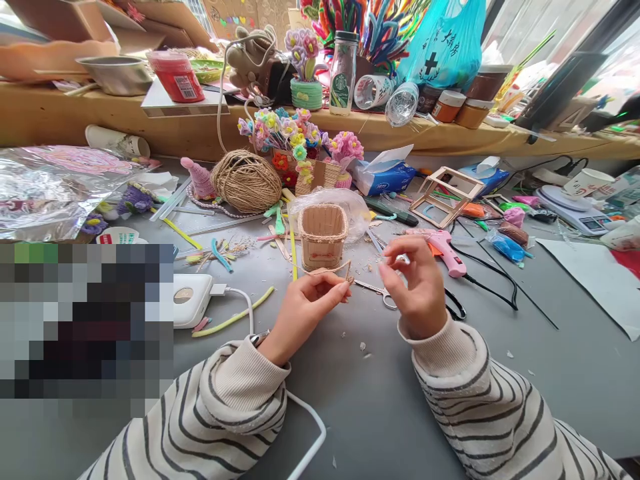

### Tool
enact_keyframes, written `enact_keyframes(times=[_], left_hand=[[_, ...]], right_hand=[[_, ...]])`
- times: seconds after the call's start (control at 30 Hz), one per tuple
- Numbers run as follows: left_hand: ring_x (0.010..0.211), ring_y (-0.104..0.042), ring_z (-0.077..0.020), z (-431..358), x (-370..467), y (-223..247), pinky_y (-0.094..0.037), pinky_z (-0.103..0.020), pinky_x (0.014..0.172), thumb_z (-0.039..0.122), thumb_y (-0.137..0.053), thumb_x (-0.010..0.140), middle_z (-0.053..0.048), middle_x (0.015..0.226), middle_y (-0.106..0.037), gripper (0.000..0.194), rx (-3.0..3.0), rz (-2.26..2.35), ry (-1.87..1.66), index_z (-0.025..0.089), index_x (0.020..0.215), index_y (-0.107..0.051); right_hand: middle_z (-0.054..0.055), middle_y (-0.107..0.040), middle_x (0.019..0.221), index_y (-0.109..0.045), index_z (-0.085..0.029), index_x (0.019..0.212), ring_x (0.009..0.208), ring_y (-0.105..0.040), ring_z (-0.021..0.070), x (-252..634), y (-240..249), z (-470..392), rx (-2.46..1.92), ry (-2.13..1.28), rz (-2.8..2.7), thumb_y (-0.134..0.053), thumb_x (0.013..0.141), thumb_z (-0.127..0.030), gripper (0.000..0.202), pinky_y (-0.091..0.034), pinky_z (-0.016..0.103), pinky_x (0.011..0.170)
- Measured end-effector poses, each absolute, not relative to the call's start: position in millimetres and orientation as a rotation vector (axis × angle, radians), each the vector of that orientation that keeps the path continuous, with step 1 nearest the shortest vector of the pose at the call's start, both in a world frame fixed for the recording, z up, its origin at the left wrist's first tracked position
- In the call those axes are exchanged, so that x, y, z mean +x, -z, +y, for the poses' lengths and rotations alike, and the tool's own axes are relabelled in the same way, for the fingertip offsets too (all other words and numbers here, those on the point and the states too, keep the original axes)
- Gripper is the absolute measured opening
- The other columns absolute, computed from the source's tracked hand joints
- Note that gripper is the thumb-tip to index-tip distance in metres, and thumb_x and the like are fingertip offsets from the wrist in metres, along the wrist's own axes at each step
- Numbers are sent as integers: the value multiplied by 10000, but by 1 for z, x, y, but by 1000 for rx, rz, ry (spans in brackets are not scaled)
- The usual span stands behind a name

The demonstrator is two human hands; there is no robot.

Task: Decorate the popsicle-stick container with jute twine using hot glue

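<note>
- Counter (370, 413): carries everything below; its loose scraps could stick to any wet glue.
- Right hand (420, 293): half open, thumb and fingers curled apart, nothing visible between them.
- Left hand (305, 303): fingertips pinched on a thin twine piece; a loosened pinch could drop it.
- Pink glue gun (454, 259): just beyond the right hand; if hot, a backward brush could burn.
- Woven basket (320, 255): upright beyond the left hand; a knuckle bump could tip it.
- Scissors (387, 300): between the hands; a sideways sweep could snag them.
- Twine piece (349, 269): bent; squeezing could kink it.

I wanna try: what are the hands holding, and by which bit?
The left hand pinches a thin tan strand just below its bend; whether that's an end can't be told. The right hand looks empty.
</note>
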State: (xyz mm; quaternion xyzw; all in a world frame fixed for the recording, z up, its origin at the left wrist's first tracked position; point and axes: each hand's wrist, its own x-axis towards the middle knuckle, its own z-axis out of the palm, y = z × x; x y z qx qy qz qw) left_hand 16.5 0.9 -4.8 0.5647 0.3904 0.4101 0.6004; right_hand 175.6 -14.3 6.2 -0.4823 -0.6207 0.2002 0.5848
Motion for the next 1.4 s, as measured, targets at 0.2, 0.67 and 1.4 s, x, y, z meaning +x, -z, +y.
enact_keyframes(times=[0.2, 0.67, 1.4], left_hand=[[624, -549, -116, 1, 17, 3, -441, -237, 618, 280, -609, 702, 4, 632, -594, 147, 1309, 862, -859, 156, 630, -578], [627, -529, -96, 1, 15, 2, -423, -221, 624, 251, -592, 729, 18, 616, -561, 138, 1244, 785, -845, 154, 634, -568], [626, -554, -111, 2, 15, 3, -451, -235, 644, 296, -604, 714, 0, 677, -617, 136, 1249, 906, -952, 161, 704, -618]], right_hand=[[31, -479, 1136, -621, -317, 974, 989, -424, 204, 182, -15, -15, -1057, 156, -2104, -472, 727, -56, 388, -458, 337, 742], [37, -512, 1144, -649, -258, 805, 977, -409, 203, 185, -18, -11, -1061, 291, -2199, -535, 779, -190, 136, -460, 345, 769], [62, -599, 1019, -668, -227, 855, 896, -504, 196, 174, -3, -17, -1135, -3, -1895, -538, 772, -169, 166, -483, 331, 644]])
